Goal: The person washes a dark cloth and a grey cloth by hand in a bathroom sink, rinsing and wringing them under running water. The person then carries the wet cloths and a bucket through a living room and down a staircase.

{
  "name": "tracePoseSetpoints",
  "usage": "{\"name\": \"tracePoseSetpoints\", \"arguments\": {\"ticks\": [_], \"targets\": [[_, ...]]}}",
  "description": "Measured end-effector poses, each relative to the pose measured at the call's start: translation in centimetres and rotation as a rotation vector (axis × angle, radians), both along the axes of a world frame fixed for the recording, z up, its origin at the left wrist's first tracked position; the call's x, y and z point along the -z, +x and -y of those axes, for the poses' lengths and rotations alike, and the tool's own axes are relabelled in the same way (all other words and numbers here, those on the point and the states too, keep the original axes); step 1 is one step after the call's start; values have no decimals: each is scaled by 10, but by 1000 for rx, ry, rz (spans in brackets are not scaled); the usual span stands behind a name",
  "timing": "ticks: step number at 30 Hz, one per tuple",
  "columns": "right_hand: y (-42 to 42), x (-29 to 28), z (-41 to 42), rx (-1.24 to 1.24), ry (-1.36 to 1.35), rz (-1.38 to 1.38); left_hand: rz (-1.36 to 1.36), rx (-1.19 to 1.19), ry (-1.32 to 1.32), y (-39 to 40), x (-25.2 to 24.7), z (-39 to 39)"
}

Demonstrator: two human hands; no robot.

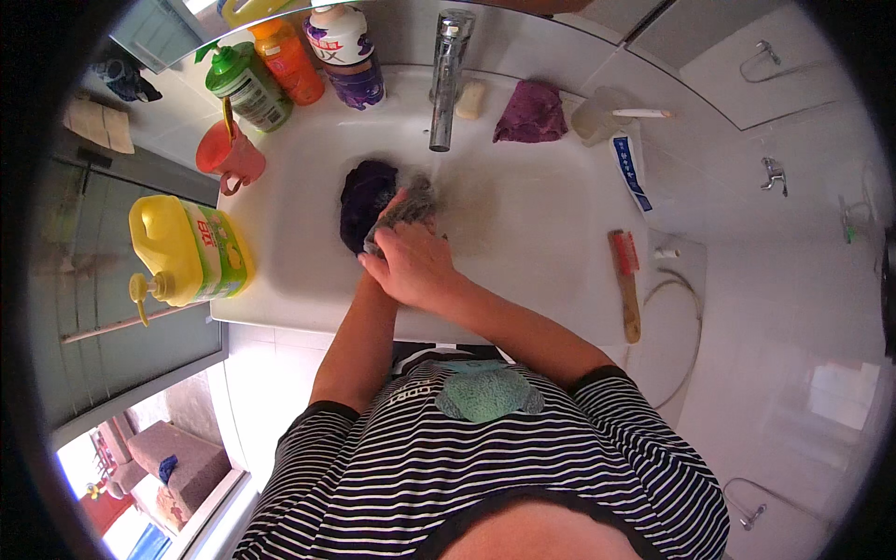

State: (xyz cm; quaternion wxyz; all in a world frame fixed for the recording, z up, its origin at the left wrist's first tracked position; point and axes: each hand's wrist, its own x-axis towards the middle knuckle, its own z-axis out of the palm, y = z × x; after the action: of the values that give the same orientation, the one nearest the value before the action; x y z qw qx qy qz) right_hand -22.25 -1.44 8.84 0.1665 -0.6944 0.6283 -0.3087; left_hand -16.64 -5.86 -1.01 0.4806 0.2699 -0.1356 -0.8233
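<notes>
Over a white washbasin (532, 238), my right hand (420, 262) is closed on a wet grey cloth (413, 203). My left hand (392, 205) is mostly hidden beneath the cloth and my right hand; a finger shows along the cloth's upper side, and the two hands cross at the left wrist. The grey cloth lies under the spout of a chrome faucet (442, 91). A dark purple wet cloth (367, 199) rests in the basin just left of my hands. Cloudy water shows to the right of the grey cloth.
A yellow pump jug (189, 248), a red cup (231, 154) and several bottles (346, 59) line the basin's left and back rim. Soap (470, 100), a maroon cloth (532, 113), a clear cup (598, 117), a toothpaste tube (630, 168) and a wooden-handled brush (626, 287) lie along the back and right.
</notes>
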Motion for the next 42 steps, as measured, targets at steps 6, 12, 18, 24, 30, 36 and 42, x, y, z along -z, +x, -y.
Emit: {"name": "tracePoseSetpoints", "arguments": {"ticks": [6, 12, 18, 24, 30, 36, 42], "targets": [[-5, 34, 45, 196, -267, 9, -496, 190, -111, -6, 83, 43], [-48, 53, 60, 394, -71, -2, 47, 126, 457, -17, -26, 18], [-168, 110, 55, 415, 170, -332, 264, 31, 287, 15, -42, 27], [-109, 125, 25, 385, 304, -340, 338, 128, 464, 28, -8, 20], [-18, 32, 1, 24, 201, 189, -146, 197, 442, 11, 11, 22], [-2, -5, -5, -57, -162, 13, -331, 276, 50, 13, 28, 26], [-25, 45, 53, 286, -61, 36, 38, 39, 178, -8, 9, 20]]}}
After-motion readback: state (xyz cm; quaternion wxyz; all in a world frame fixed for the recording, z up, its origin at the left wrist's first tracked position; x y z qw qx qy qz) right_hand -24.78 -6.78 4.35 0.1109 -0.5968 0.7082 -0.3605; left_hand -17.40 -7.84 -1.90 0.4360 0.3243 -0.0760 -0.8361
